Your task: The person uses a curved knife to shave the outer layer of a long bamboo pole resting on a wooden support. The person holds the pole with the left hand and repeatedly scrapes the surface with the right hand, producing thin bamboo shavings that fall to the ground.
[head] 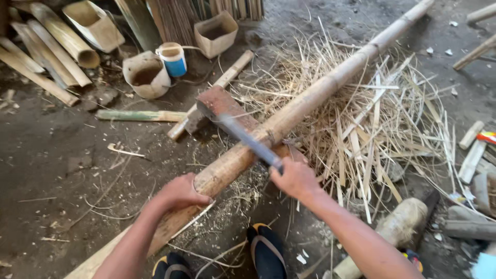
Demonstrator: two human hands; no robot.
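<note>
A long bamboo pole (310, 98) lies diagonally across the dirt floor, resting on a reddish wooden block (222, 103). My left hand (181, 192) grips the pole near its lower end. My right hand (295, 178) is closed on the handle of a long-bladed knife (247, 138), whose blurred blade lies across the pole just above the left hand. A heap of pale bamboo strips and shavings (372, 124) spreads to the right of the pole. My two feet in dark sandals (266, 250) sit below the pole.
Cut bamboo sections (57, 41) lie at the top left beside a blue and white cup (173, 59) and split bamboo containers (145, 75). A green bamboo piece (139, 115) lies on the floor. A wooden mallet (400, 227) and short sticks (473, 150) lie at the right.
</note>
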